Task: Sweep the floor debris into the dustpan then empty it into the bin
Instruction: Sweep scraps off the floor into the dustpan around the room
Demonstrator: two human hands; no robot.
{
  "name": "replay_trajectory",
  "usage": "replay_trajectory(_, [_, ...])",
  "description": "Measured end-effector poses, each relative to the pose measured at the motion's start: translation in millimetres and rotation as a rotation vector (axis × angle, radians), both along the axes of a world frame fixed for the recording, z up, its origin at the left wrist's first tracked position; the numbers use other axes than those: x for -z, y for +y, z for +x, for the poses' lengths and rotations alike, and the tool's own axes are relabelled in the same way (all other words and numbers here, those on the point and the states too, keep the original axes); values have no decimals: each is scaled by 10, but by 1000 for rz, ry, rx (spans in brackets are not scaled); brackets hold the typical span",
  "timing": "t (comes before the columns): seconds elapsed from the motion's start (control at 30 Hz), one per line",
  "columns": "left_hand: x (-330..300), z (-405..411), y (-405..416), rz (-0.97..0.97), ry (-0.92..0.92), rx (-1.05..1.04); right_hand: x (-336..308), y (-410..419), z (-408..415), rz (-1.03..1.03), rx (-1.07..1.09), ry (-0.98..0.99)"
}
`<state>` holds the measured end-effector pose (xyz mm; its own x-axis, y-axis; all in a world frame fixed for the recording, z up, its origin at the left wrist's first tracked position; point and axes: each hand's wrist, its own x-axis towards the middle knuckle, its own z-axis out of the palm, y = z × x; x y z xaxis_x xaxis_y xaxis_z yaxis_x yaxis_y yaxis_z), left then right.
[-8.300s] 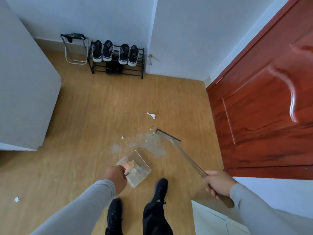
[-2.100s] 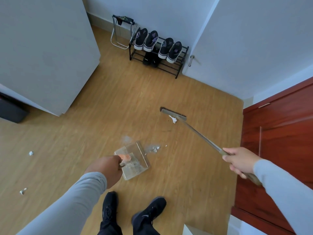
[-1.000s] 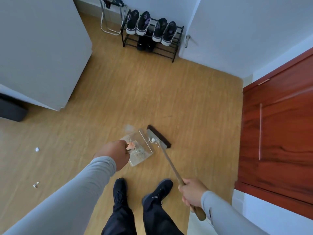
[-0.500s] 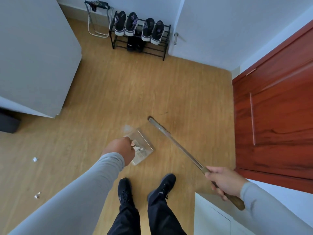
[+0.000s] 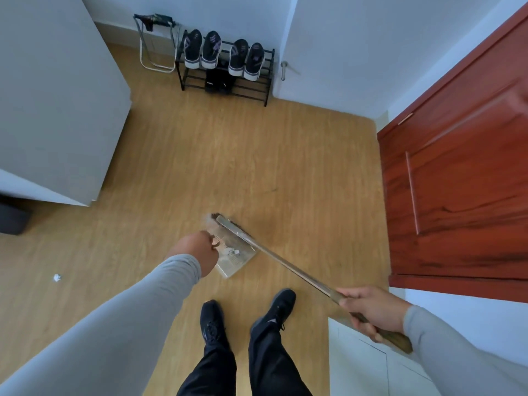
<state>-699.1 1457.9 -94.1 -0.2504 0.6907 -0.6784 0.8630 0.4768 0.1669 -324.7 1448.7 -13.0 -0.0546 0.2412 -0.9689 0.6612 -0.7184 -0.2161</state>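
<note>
- My left hand (image 5: 197, 251), fingers curled round the short orange handle (image 5: 216, 241) of the clear plastic dustpan (image 5: 233, 257), holds the pan on the floor just ahead of my black shoes (image 5: 245, 318).
- My right hand (image 5: 371, 310), clenched round the lower end of the long wooden-handled broom (image 5: 297, 271), holds the shaft slanting up and to the left toward the pan.
- Broom head (image 5: 233, 228): a flat bar with dark bristles, lying along the dustpan's open far edge, touching or just over it (I cannot tell which).
- Step in hand, by my judgement: drawing the last sweepings over the lip into the pan. To do it well I would keep the lip pressed flat to the pale wood-grain floor (image 5: 228, 155), pull the bristles toward me in short strokes, and keep the pan from sliding back.
- Dustpan contents: small white scraps (image 5: 234, 252) and greyish dust on the clear base; amount looks slight.
- Floor just beyond the broom head: no loose scraps that I can make out.
- One crumpled white scrap (image 5: 57, 278) lies well apart to the left, not yet collected, so the sweeping looks unfinished.
- Bin: a dark box-like object (image 5: 13, 221) at the left edge, partly behind a grey cabinet (image 5: 57, 95), may be it; contents hidden.
</note>
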Motion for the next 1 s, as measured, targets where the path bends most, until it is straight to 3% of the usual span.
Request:
replay_trajectory(0.13, [-93, -218, -287, -6, -18, -17, -236, -180, 146, 63, 117, 4])
replay_trajectory(0.27, [-136, -310, -483, -21, -10, 15, -110, -269, -65, 137, 147, -112])
replay_trajectory(0.47, [-30, -271, -696, -63, 57, 34, 550, -366, -626, 69, -146, -254])
replay_trajectory(0.63, [-17, -303, -704, -52, 58, 25, 528, -618, -933, -7, -340, -147])
replay_trajectory(0.83, [-72, -422, -717, -42, 45, 22, 61, -371, -524, -148, 43, -7])
replay_trajectory(1.0, [-122, -746, -933, -42, 23, -93, -38, -108, -530, 17, 30, -58])
